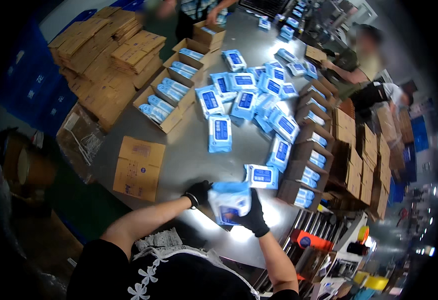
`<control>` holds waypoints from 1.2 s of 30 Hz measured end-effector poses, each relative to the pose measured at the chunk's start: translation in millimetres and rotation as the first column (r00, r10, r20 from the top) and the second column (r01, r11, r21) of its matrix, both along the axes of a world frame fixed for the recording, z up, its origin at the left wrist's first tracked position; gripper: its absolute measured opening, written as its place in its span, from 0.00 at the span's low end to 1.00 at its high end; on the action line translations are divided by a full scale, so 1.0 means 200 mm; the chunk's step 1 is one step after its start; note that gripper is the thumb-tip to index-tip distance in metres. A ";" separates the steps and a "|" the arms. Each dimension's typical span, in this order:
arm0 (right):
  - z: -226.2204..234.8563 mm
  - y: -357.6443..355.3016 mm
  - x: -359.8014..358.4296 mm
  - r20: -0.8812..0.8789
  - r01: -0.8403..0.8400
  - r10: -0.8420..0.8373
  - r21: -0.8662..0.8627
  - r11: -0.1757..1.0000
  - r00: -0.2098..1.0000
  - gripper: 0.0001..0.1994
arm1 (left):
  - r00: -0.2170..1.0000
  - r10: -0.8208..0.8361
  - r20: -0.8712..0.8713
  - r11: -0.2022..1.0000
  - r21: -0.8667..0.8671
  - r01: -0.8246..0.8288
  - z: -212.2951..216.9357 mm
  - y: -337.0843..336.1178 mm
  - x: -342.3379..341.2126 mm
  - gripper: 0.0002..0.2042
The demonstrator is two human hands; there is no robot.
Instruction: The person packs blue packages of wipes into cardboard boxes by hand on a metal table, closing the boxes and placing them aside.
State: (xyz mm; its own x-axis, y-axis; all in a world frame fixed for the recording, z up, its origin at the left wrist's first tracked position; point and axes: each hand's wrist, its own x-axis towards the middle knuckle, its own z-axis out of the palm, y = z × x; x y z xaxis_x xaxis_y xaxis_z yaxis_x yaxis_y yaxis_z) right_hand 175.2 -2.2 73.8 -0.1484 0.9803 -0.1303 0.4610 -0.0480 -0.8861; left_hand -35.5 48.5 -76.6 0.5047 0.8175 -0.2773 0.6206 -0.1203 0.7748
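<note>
Both my hands wear black gloves. My right hand (251, 216) grips a light blue soft packet with a dark blue label (229, 199) from the right and below. My left hand (197, 192) holds the same packet at its left edge, just over the steel table (189, 155). A brown carton under the packet is mostly hidden by it. Another blue packet (261, 176) lies just beyond my hands.
Several blue packets (244, 95) are scattered over the table's middle. Open cartons with packets line the right edge (309, 160) and the left (166, 97). A flat folded carton (139, 167) lies at the left; stacks of flat cardboard (106, 60) stand beyond. Other people work at the far end and right.
</note>
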 end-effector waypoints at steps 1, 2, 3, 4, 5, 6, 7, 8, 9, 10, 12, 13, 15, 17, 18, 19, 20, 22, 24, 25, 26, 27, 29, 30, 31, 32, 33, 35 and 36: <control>0.02 -0.08 -0.01 0.309 -0.038 0.034 0.006 0.999 0.951 0.30 | 0.988 -0.062 0.138 0.994 -0.077 0.073 -0.05 0.02 -0.01 0.14; -0.02 -0.14 0.02 0.482 -0.305 0.179 0.196 0.932 0.858 0.28 | 0.996 -0.090 -0.019 0.944 -0.321 0.080 -0.07 0.05 0.03 0.17; -0.01 -0.23 0.01 0.614 -0.327 0.183 0.129 0.936 0.768 0.26 | 0.970 -0.238 -0.044 0.954 -0.199 0.225 0.06 0.01 0.09 0.18; 0.00 -0.26 0.02 0.664 -0.319 0.234 0.006 0.948 0.710 0.26 | 0.930 -0.359 -0.083 0.933 -0.061 0.355 0.19 -0.02 0.15 0.20; 0.02 -0.29 -0.02 0.691 -0.315 0.307 -0.121 0.941 0.654 0.26 | 0.964 -0.256 -0.066 0.957 -0.160 0.243 0.23 -0.08 0.18 0.20; 0.00 -0.36 -0.01 0.707 -0.310 0.226 -0.011 0.951 0.670 0.26 | 0.972 -0.209 -0.103 0.950 -0.258 0.177 0.24 -0.10 0.23 0.19; -0.05 -0.42 0.00 0.717 -0.303 0.143 0.099 0.948 0.682 0.26 | 0.910 -0.390 -0.137 0.920 -0.104 0.379 0.22 -0.12 0.24 0.19; -0.09 -0.49 0.00 0.725 -0.309 0.060 0.215 0.926 0.686 0.27 | 0.820 -0.537 -0.196 0.830 0.049 0.556 0.19 -0.13 0.22 0.18; -0.09 -0.55 -0.03 0.681 -0.255 0.053 0.199 0.946 0.730 0.27 | 0.852 -0.496 -0.165 0.863 0.015 0.505 0.14 -0.16 0.23 0.18; -0.11 -0.62 -0.04 0.614 -0.193 0.015 0.224 0.955 0.789 0.27 | 0.883 -0.450 -0.132 0.892 -0.017 0.452 0.09 -0.19 0.24 0.17; -0.20 -0.73 -0.06 0.515 -0.038 -0.119 0.284 0.958 0.849 0.24 | 0.964 -0.266 0.001 0.953 -0.152 0.263 -0.03 -0.24 0.20 0.18; -0.24 -0.81 -0.04 0.452 0.099 -0.214 0.265 0.959 0.866 0.23 | 0.982 -0.186 0.036 0.951 -0.246 0.190 0.07 -0.28 0.21 0.17; -0.28 -0.88 -0.04 0.304 0.329 -0.381 0.210 0.921 0.873 0.20 | 1.000 0.000 0.024 0.993 -0.116 0.003 0.17 -0.38 0.18 0.14; -0.25 -0.97 0.02 0.177 0.576 -0.629 0.274 0.771 0.757 0.12 | 0.989 0.080 -0.123 0.992 0.110 -0.067 0.29 -0.46 0.18 0.10; -0.24 -1.01 0.03 0.168 0.673 -0.676 0.086 0.735 0.717 0.14 | 0.990 0.029 -0.135 0.981 0.196 -0.002 0.30 -0.50 0.19 0.08; -0.20 -1.03 0.03 0.170 0.740 -0.721 -0.099 0.666 0.672 0.17 | 0.989 -0.022 -0.144 0.957 0.284 0.063 0.31 -0.54 0.20 0.07; -0.27 -1.02 0.02 0.192 0.562 -0.556 0.029 0.827 0.808 0.22 | 0.981 -0.151 -0.119 0.919 0.349 0.183 0.30 -0.55 0.22 0.06; -0.41 -0.93 0.02 0.210 0.146 -0.163 0.094 0.985 0.964 0.30 | 0.899 -0.375 -0.225 0.842 0.323 0.432 0.27 -0.53 0.27 0.05; -0.54 -0.80 0.10 0.147 -0.098 0.087 0.066 0.993 0.985 0.31 | 0.819 -0.537 -0.203 0.800 0.185 0.570 0.26 -0.47 0.33 0.07; -0.60 -0.74 0.14 0.140 -0.151 0.137 0.098 0.984 0.981 0.30 | 0.770 -0.609 -0.189 0.764 0.118 0.634 0.27 -0.42 0.35 0.07; -0.65 -0.69 0.18 -0.414 -0.070 -0.018 -0.196 0.978 0.910 0.26 | 0.781 -0.620 -0.078 0.785 -0.072 0.616 0.33 -0.38 0.38 0.11; -0.66 -0.64 0.22 -0.439 -0.059 -0.046 -0.223 0.973 0.897 0.26 | 0.836 -0.549 -0.025 0.835 0.031 0.549 0.31 -0.37 0.35 0.13; -0.66 -0.58 0.24 -0.121 -0.078 0.069 -0.071 0.994 0.990 0.26 | 0.904 -0.414 0.109 0.897 0.215 0.385 0.26 -0.36 0.27 0.18; -0.64 -0.57 0.21 0.100 -0.139 0.133 0.057 0.989 0.986 0.26 | 0.949 -0.259 -0.181 0.959 0.071 0.275 0.36 -0.38 0.32 0.21; -0.63 -0.54 0.16 0.276 -0.210 0.145 0.224 0.952 0.950 0.26 | 0.888 -0.409 -0.211 0.874 0.187 0.448 0.20 -0.36 0.31 0.21; -0.57 -0.50 0.06 0.397 -0.276 0.103 0.409 0.870 0.912 0.27 | 0.814 -0.520 -0.257 0.762 0.291 0.579 -0.06 -0.34 0.21 0.21; -0.50 -0.48 0.00 0.450 -0.241 -0.037 0.545 0.803 0.892 0.27 | 0.861 -0.507 -0.041 0.840 0.199 0.505 -0.24 -0.38 0.22 0.21; -0.26 -0.43 -0.06 0.427 0.077 -0.364 0.556 0.828 0.827 0.28 | 0.868 -0.447 0.215 0.894 0.083 0.440 -0.49 -0.54 0.24 0.20; -0.28 -0.46 -0.06 0.409 0.211 -0.407 0.444 0.871 0.817 0.28 | 0.850 -0.459 0.259 0.887 0.086 0.453 -0.54 -0.64 0.32 0.19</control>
